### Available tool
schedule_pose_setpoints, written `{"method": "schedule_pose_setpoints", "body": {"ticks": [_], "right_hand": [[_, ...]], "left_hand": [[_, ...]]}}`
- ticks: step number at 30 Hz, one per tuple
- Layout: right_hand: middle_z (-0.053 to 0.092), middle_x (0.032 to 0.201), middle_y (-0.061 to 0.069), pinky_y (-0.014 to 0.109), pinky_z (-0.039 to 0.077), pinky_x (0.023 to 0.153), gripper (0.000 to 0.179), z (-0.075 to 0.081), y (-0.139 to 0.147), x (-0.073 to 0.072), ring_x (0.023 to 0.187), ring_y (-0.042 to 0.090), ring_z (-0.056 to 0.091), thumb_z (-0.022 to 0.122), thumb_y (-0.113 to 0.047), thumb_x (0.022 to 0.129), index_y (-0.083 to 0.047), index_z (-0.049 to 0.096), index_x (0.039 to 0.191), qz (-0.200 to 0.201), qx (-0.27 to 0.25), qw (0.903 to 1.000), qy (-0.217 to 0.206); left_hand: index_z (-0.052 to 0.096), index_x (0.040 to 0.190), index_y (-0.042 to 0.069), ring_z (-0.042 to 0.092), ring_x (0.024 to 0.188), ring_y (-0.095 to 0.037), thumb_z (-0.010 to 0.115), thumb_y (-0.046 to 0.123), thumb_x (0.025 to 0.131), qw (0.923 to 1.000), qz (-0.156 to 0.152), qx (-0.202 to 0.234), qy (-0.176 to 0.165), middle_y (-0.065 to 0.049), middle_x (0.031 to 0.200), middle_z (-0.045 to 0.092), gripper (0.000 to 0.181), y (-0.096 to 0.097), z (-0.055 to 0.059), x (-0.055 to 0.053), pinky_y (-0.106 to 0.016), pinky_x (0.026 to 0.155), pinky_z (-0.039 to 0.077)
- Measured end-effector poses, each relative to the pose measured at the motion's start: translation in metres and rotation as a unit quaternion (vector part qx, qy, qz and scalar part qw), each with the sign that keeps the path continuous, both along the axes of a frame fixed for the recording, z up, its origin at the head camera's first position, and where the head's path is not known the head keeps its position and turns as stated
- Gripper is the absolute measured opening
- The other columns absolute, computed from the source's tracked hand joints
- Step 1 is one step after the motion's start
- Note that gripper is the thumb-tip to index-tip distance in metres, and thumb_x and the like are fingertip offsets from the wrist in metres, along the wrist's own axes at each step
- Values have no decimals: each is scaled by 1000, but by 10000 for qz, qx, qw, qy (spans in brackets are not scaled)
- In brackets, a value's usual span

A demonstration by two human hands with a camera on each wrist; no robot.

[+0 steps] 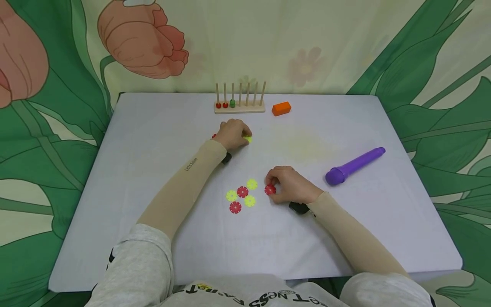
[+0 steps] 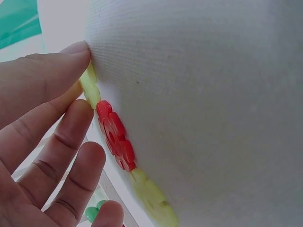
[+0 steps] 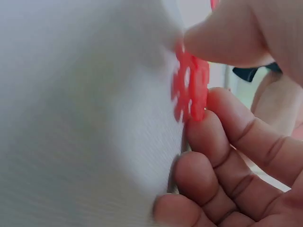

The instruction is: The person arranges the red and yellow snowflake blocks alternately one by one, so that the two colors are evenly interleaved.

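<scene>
Centre: I see the right hand (image 1: 289,185) pinching a red disc (image 1: 270,189), face up. Upper centre: the left hand (image 1: 232,134) pinches a yellow disc (image 1: 249,139); only the left wrist view shows the adjoining red piece (image 2: 116,137), slanting toward lower right.

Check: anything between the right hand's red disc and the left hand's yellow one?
Nothing visible. In the head view, bare table separates the right hand and its red disc from the left hand and its yellow disc; five loose discs sit left of that path.
</scene>
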State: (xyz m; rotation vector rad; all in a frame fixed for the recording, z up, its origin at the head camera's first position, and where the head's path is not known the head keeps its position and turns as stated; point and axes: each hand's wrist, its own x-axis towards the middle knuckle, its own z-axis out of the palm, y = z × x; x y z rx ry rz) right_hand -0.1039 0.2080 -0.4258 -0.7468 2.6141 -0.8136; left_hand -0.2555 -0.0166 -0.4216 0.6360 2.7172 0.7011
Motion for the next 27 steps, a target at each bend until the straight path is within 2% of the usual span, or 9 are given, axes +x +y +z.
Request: {"method": "schedule_pose_setpoints", "body": {"ticks": [3, 9, 16, 23, 27], "right_hand": [[70, 92, -1, 34, 55, 85, 26, -3, -1, -11, 87, 17, 62, 82, -7, 76, -10, 72, 99, -125, -257, 9995, -147], [73, 99, 1, 34, 52, 84, 26, -4, -3, -36, 89, 20, 60, 82, -10, 80, -14, 78, 106, -437, -381, 9975, -400], [73, 102, 3, 31, 50, 80, 23, -5, -7, -63, 90, 21, 59, 82, -13, 84, -15, 81, 107, -707, -357, 9961, -391], [69, 96, 6, 30, 45, 73, 23, -7, -12, -90, 87, 22, 55, 82, -14, 84, -13, 81, 106, -1136, -429, 9917, -430], [70, 93, 7, 28, 44, 71, 21, -7, -16, -105, 85, 22, 56, 84, -15, 83, -12, 82, 104, -1261, -467, 9905, -288]], "left_hand": [[78, 121, 12, 63, 123, -22, 79, 18, 93, 10000, 20, -13, -11, -3, 127, 75, 29, 0, 0, 1, -49, 105, 37], [78, 120, 13, 63, 122, -22, 79, 19, 93, 10000, 18, -59, 17, -3, 126, 76, 28, 0, 0, 1, -48, 104, 38], [78, 120, 13, 62, 123, -23, 79, 19, 93, 10000, 6, -61, 58, -3, 127, 75, 28, 1, 0, -1, -49, 104, 38], [78, 121, 13, 62, 125, -24, 79, 20, 93, 10000, 5, -98, 19, -3, 128, 75, 30, 1, 0, -1, -49, 104, 37], [78, 121, 13, 63, 125, -24, 80, 20, 92, 9999, 4, -114, 48, -2, 127, 76, 30, 2, 0, 0, -49, 104, 38]]}}
